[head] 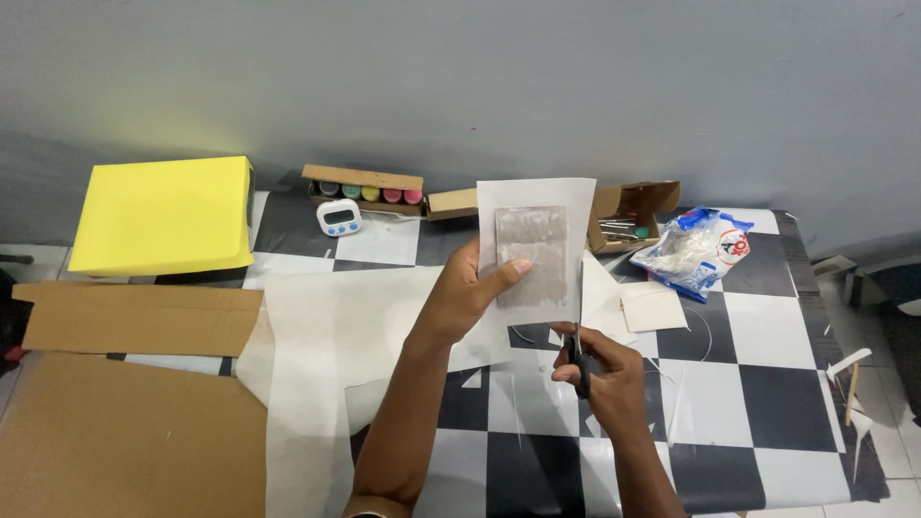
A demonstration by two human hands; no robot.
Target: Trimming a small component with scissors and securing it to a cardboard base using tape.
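Observation:
My left hand (470, 293) holds up a white sheet of paper (533, 206) with a grey rectangle in its middle, thumb pressed on the grey patch. My right hand (604, 369) grips black-handled scissors (578, 336); the blades point up along the sheet's right edge. Both hands hover over a black-and-white chequered table (767, 384).
A yellow box (163, 213) stands at the left, brown cardboard sheets (115, 422) below it. Large white paper (336, 336) lies mid-table. At the back are a box of paint pots (369, 190), a small white timer (339, 218), an open cardboard box (633, 213), a plastic bag (693, 249) and a white square (652, 309).

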